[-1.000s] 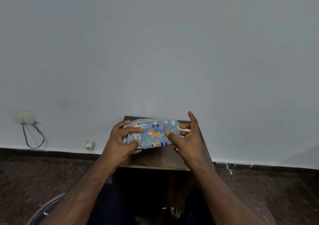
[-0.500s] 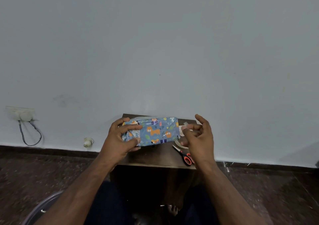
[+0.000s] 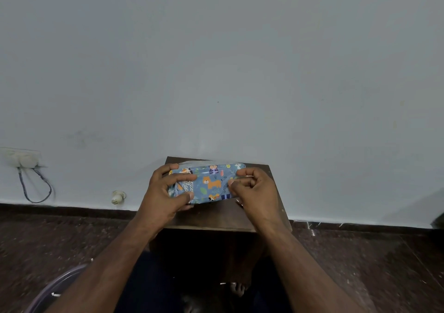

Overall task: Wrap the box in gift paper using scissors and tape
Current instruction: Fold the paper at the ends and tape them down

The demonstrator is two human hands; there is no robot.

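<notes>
The box (image 3: 211, 183), wrapped in blue gift paper with animal prints, lies lengthwise on a small dark wooden table (image 3: 216, 216). My left hand (image 3: 165, 192) grips its left end, fingers over the top and thumb on the front face. My right hand (image 3: 254, 190) is at the box's right end with curled fingers. Its thumb and forefinger pinch what looks like a small clear strip of tape against the paper. The scissors and the tape roll are hidden behind my right hand.
The table stands against a plain grey wall. To the left on the wall are a socket (image 3: 24, 159) with a hanging cable and a small white fitting (image 3: 117, 196). Dark stone floor surrounds the table. A curved chair rim (image 3: 55, 286) shows at bottom left.
My right hand left the tape roll beside the box and came back onto the box's right end, covering the scissors. My left hand kept its grip on the left end.
</notes>
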